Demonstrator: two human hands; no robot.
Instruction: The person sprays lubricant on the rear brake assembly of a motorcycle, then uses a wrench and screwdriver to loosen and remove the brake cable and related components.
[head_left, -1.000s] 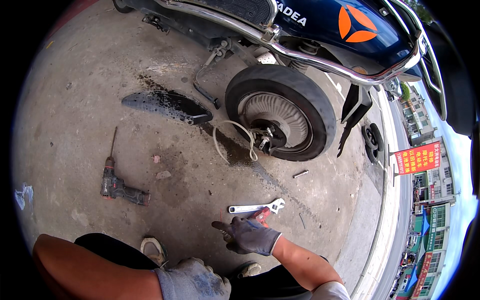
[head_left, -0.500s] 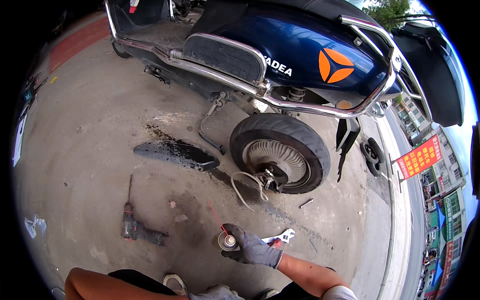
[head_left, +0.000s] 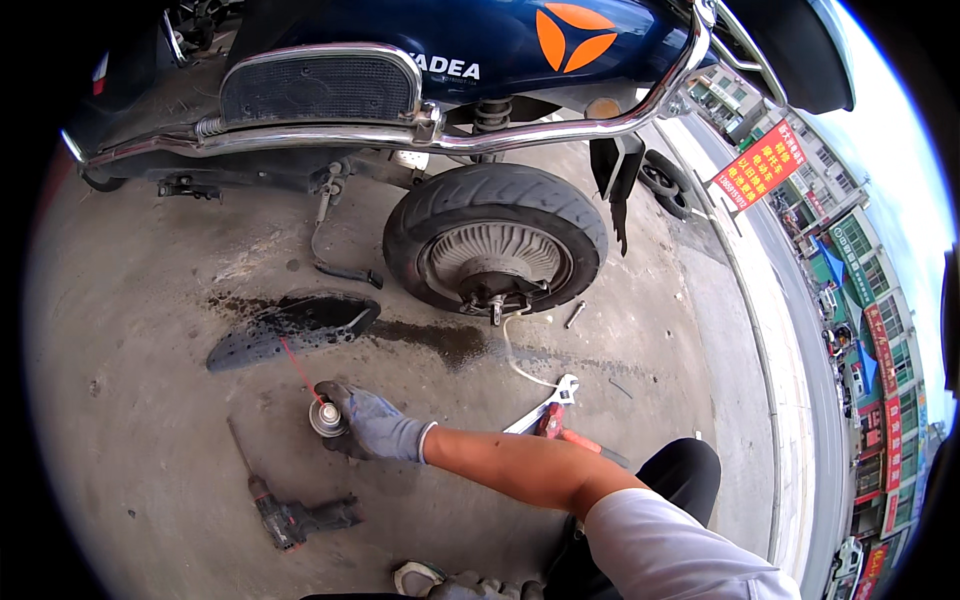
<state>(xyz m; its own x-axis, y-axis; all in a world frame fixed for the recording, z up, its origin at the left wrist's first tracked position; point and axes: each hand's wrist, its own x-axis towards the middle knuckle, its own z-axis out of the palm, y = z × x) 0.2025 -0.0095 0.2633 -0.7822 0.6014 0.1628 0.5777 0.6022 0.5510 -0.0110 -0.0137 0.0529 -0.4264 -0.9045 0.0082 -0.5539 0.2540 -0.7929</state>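
My right hand [head_left: 375, 422], in a grey work glove, is wrapped round a spray can [head_left: 328, 418] seen from its top. A thin red straw on its nozzle points up and left, its tip by the near edge of a dark curved panel [head_left: 262, 340] on the ground. Droplets and wet marks cover the panel. At the lower edge, my gloved left hand [head_left: 487, 585] shows only in part, low between my legs; its fingers are mostly cut off. A power drill [head_left: 295, 517] with a long bit lies left of my right forearm.
Ahead stands a blue scooter [head_left: 480, 45] with chrome bars; its rear wheel [head_left: 497, 255] is near me. A pale hose [head_left: 515, 362] runs from the hub toward an adjustable wrench [head_left: 548, 403] beside a red-handled tool [head_left: 551, 421]. A bolt [head_left: 575, 315] lies right of the wheel.
My right hand has carried the spray can forward and left, bringing the straw tip up to the dark panel. The hose hangs straighter from the hub. The whole view has shifted.
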